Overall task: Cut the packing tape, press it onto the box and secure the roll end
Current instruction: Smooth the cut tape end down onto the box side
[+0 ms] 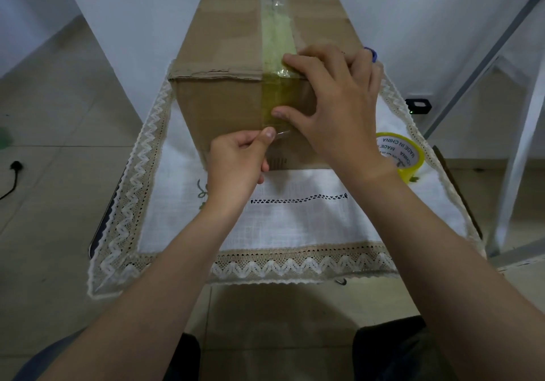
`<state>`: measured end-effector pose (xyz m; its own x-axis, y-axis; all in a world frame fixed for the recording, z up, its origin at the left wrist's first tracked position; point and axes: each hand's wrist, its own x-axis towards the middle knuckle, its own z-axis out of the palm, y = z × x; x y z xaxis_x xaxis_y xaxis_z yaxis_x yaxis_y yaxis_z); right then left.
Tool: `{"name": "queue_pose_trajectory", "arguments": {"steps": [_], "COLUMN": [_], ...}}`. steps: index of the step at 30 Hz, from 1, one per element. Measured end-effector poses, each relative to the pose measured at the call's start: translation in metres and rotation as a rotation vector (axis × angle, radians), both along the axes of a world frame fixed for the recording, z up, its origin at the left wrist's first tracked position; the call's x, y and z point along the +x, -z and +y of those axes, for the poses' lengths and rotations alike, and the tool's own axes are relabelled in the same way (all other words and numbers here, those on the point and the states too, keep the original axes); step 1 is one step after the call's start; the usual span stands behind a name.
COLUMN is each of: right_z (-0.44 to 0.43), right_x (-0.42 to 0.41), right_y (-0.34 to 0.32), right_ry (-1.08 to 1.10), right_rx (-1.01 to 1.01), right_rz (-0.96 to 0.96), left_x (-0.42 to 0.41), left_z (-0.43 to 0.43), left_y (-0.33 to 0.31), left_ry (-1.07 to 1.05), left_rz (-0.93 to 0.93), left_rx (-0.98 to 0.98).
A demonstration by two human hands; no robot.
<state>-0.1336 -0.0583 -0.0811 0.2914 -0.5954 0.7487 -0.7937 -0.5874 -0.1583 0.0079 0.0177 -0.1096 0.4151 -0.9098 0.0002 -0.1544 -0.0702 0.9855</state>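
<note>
Tape strip [276,65] runs top-to-bottom mid-frame down the box [224,109]. Left hand [239,162] pinches its loose bottom end; right hand [333,100], fingers spread, presses just above. Roll [408,159] sits right.

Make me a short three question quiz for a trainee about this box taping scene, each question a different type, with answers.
1. True or false: the tape roll lies on the cloth to the right of the cardboard box.
2. Which hand pinches the loose lower end of the tape strip? A) left hand B) right hand
3. Fill in: the strip runs along the box top and folds down over its ____ face.

Key: 1 true; 2 A; 3 front (the face nearest the person).
</note>
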Motion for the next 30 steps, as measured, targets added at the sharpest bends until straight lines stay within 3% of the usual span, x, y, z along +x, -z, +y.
{"name": "queue_pose_trajectory", "arguments": {"steps": [6,13,30], "right_z": [-0.001,-0.007,-0.005], "right_x": [-0.002,0.000,-0.013], "right_y": [0.000,-0.008,0.007], "right_ry": [-0.010,-0.018,-0.037], "right_rx": [-0.007,0.021,-0.024], "right_rz": [-0.007,-0.277,-0.074], "left_x": [0.000,0.000,0.002], "left_z": [0.000,-0.001,-0.003], "left_y": [-0.001,-0.001,0.002], "left_ry": [0.002,-0.006,-0.001], "left_rz": [0.004,-0.008,-0.024], "left_rx": [0.013,0.022,0.010]}}
